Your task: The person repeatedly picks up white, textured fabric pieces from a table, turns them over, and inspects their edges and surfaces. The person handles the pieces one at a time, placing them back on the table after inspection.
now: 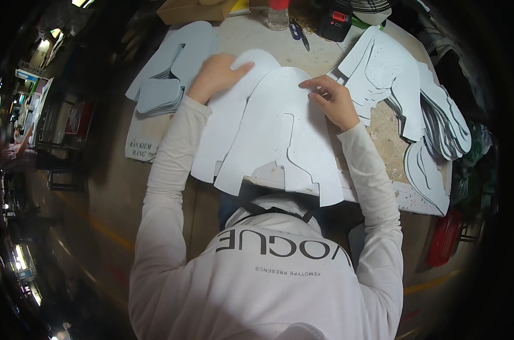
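Two white shoe-upper pieces lie overlapping on the table in front of me. Over the left shoe-upper piece (225, 127) is my left hand (216, 76), its thumb on top and its other fingers partly hidden at the far left edge, closed on it. The right shoe-upper piece (268, 122) has a slit and a forked near end that reaches past the table edge. At its right side, my right hand (335, 102) is open, index finger and thumb apart, with the index fingertip at the piece's surface.
Stacks of white pieces lie at the left (160, 93) and right (401, 73) of the table (237, 37). Toward the back are a cardboard box (194, 11), a red-capped clear bottle (278, 16), a blue cutter (294, 30) and a black-and-red device (335, 21). A red crate (443, 238) stands below right.
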The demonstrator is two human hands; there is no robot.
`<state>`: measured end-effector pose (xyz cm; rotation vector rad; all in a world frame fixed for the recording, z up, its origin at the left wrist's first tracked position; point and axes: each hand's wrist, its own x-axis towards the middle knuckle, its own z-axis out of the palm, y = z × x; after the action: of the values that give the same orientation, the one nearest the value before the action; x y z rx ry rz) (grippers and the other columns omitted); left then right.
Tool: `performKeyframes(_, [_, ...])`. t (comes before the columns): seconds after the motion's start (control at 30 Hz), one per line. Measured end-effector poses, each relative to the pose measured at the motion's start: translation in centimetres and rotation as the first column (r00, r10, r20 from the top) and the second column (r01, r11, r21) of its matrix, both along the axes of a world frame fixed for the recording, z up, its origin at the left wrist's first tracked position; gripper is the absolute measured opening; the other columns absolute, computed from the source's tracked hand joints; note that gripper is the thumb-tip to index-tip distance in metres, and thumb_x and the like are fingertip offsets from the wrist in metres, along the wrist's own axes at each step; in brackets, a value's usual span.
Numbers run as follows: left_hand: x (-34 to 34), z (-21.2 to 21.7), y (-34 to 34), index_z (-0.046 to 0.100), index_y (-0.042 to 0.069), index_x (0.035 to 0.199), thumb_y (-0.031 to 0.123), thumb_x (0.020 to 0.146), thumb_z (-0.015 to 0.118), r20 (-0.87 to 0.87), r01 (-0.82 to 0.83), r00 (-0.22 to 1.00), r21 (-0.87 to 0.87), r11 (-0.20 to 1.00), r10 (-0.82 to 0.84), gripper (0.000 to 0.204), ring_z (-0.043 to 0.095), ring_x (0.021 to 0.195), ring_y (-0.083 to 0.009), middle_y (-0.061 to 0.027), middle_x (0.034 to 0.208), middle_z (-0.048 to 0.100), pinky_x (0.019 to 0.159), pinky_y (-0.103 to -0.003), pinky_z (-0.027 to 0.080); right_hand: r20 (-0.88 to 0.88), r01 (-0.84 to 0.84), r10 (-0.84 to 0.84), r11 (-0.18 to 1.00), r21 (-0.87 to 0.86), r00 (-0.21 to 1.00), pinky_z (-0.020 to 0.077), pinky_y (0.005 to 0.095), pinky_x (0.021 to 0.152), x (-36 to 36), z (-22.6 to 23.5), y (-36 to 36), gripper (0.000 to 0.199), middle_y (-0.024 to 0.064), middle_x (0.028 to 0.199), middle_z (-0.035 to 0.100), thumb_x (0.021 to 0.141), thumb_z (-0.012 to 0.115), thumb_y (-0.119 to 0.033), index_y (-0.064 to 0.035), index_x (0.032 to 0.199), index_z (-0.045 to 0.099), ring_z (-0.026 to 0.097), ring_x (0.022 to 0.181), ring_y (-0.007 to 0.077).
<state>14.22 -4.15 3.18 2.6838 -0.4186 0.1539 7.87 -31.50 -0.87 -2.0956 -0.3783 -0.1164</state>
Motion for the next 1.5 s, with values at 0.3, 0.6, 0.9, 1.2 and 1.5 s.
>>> performKeyframes(0.3, [-6.1, 12.0, 0.0, 0.068, 0.000, 0.097, 0.031, 0.089, 0.064, 0.426, 0.133, 0.902, -0.421, 0.897, 0.066, 0.033, 0.061, 0.064, -0.0119, -0.0062, 0.073, 0.067, 0.061, -0.025, 0.047, 0.405, 0.153, -0.059, 0.967, -0.202, 0.912, 0.0504, 0.0311, 0.076, -0.3, 0.6, 0.0, 0.021, 0.0102, 0.097, 0.061, 0.079, 0.063, -0.003, -0.0069, 0.100, 0.067, 0.061, 0.087, 0.0265])
performKeyframes(0.6, [-11.4, 13.4, -3.0, 0.064, -0.001, 0.106, 0.026, 0.091, 0.060, 0.376, 0.429, 0.900, -0.666, 0.611, -0.222, 0.032, 0.060, 0.068, -0.0095, -0.0043, 0.078, 0.068, 0.065, -0.022, 0.046, 0.155, 0.180, -0.192, 0.980, 0.085, 0.969, 0.0516, 0.0322, 0.070, 0.5, 1.1, -1.5, 0.018, 0.0083, 0.098, 0.066, 0.086, 0.060, -0.011, -0.0078, 0.101, 0.069, 0.064, 0.085, 0.0195])
performKeyframes(0.9, [-5.3, 0.3, -6.4, 0.062, -0.001, 0.113, 0.026, 0.094, 0.055, -0.448, -0.019, 0.758, -0.742, 0.670, -0.474, 0.034, 0.061, 0.082, -0.0125, -0.0072, 0.095, 0.066, 0.074, -0.023, 0.047, -0.462, 0.160, 0.064, 0.888, 0.431, 0.885, 0.0472, 0.0246, 0.074, 0.1, 2.0, -0.7, 0.052, 0.0072, 0.094, 0.066, 0.097, 0.040, -0.046, -0.0016, 0.107, 0.065, 0.059, 0.082, 0.0134])
performKeyframes(1.2, [-6.5, -1.6, -6.8, 0.064, -0.002, 0.100, 0.036, 0.098, 0.047, -0.394, -0.286, 0.791, -0.914, 0.287, -0.468, 0.041, 0.059, 0.080, -0.0092, -0.0054, 0.092, 0.065, 0.074, -0.022, 0.045, -0.325, 0.035, 0.228, 0.769, 0.638, 0.918, 0.0450, 0.0193, 0.072, -2.2, 1.5, 2.0, 0.038, 0.0007, 0.086, 0.066, 0.096, 0.052, -0.034, -0.0004, 0.100, 0.069, 0.054, 0.078, 0.0045])
performKeyframes(1.5, [-6.6, -0.6, -5.9, 0.064, -0.001, 0.098, 0.035, 0.099, 0.045, -0.376, -0.280, 0.732, -0.926, 0.253, -0.568, 0.041, 0.059, 0.083, -0.0090, -0.0059, 0.093, 0.065, 0.076, -0.022, 0.044, -0.384, 0.088, 0.245, 0.734, 0.673, 0.890, 0.0480, 0.0203, 0.061, -3.1, 2.6, 2.4, 0.043, 0.0036, 0.078, 0.067, 0.096, 0.050, -0.040, -0.0019, 0.093, 0.070, 0.060, 0.066, 0.0065])
